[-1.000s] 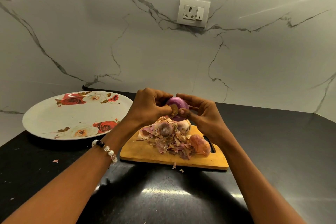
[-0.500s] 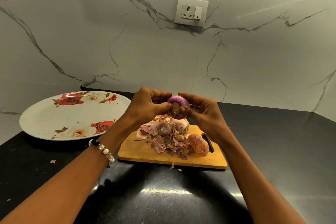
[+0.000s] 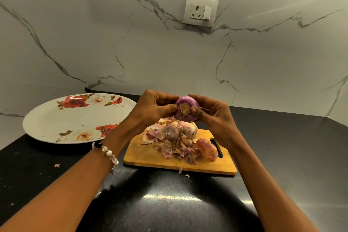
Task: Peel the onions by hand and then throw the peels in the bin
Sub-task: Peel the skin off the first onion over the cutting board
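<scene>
Black countertop (image 3: pixel 282 156) below, floral plate (image 3: pixel 56 118) sitting off to the left. Wooden cutting board (image 3: pixel 150 158) in the middle, heaped with onion peels (image 3: pixel 175 147) and unpeeled onions (image 3: pixel 205 149). Above the pile, the left hand (image 3: pixel 152 109) and right hand (image 3: pixel 216 117) both curl around a purple onion (image 3: pixel 186 108), thumbs pressed at its brown root end.

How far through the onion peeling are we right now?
Partly done: a pile of peels already lies on the board. In hand: both hands, left and right, hold a purple onion, mostly bare, with its brown root end showing. Left: unpeeled onions on the board, then binning the peels; no bin is in view.
</scene>
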